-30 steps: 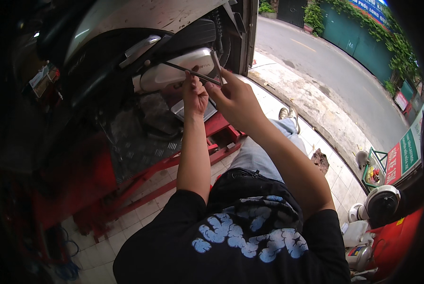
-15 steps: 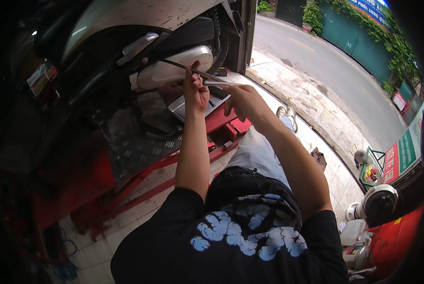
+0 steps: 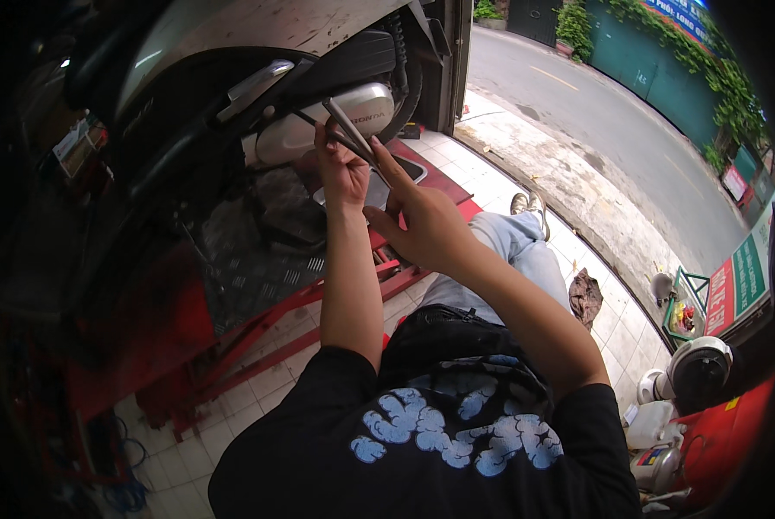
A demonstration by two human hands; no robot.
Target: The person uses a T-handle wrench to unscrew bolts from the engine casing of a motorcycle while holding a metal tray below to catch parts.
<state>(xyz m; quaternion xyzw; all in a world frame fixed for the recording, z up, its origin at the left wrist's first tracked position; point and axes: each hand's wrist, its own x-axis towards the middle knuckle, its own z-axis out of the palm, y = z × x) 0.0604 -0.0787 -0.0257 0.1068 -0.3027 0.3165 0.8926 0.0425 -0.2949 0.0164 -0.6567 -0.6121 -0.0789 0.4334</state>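
Note:
A metal wrench point(image 3: 344, 121) with a long dark shaft and a silver bar points toward the lower side of a motorbike point(image 3: 292, 130). My left hand point(image 3: 344, 173) is closed round the shaft, fingers curled. From the right, my right hand point(image 3: 422, 216) reaches to the bar. Its index finger lies stretched along the bar's near end, and its thumb stands apart below; the other fingers are partly hidden. Behind the wrench is the bike's white side cover point(image 3: 322, 121). The far tip of the shaft is too dark to make out.
The bike stands on a red lift point(image 3: 275, 316) with a dark tread plate point(image 3: 253, 277). A metal tray point(image 3: 413, 169) rests beneath my hands. To the right are a brown rag point(image 3: 585, 298), plastic jugs point(image 3: 651, 424) and a doorway edge beside the road point(image 3: 560, 112).
The wrench's silver bar has swung from nearly level to steeply slanted. My right hand has moved left and down, its index finger now extended on the bar. My left hand has shifted slightly left.

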